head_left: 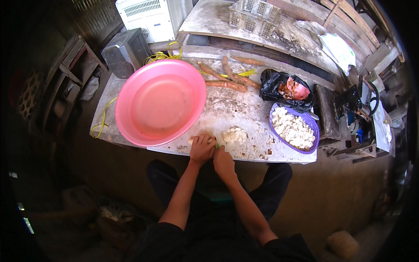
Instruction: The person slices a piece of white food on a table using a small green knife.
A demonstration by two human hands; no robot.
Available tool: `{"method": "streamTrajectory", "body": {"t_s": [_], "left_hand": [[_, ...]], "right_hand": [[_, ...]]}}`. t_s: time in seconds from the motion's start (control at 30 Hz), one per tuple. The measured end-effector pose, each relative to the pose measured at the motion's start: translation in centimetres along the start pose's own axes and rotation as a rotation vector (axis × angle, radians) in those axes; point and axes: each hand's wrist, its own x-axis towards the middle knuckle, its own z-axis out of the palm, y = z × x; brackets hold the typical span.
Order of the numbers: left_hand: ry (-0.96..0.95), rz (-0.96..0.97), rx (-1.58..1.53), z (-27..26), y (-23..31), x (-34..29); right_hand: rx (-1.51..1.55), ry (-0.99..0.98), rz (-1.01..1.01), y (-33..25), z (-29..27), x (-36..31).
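At the near edge of the table, my left hand is closed over a peeled pale root, which looks like cassava. Beside it, my right hand grips a knife; a bit of green handle shows, and its blade is mostly hidden between the hands. Just right of the root lies a small heap of white slices. More white pieces fill a purple basin at the table's right end. Several unpeeled brown roots lie toward the back.
A large pink basin, seemingly holding water, takes up the table's left side. Behind the purple basin sits a black plastic bag with something pink and brown in it. Yellow cord lies near a dark grey box and a white appliance.
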Motion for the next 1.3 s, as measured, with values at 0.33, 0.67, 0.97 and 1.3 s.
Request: {"method": "streamTrajectory", "body": {"t_s": [0.33, 0.67, 0.97, 1.3], "left_hand": [[0.013, 0.003, 0.009, 0.4, 0.2, 0.1], [0.061, 0.033, -0.037, 0.2, 0.0, 0.2], [0.032, -0.026, 0.036, 0.7, -0.4, 0.3], [0.001, -0.019, 0.057, 0.0, -0.7, -0.1]], "right_hand": [[-0.021, 0.001, 0.004, -0.1, -0.4, -0.1], [-0.014, -0.055, 0.038, 0.9, 0.3, 0.9], [-0.001, -0.082, 0.045, 0.9, -0.3, 1.5], [0.059, -0.032, 0.045, 1.0, -0.5, 0.2]]}}
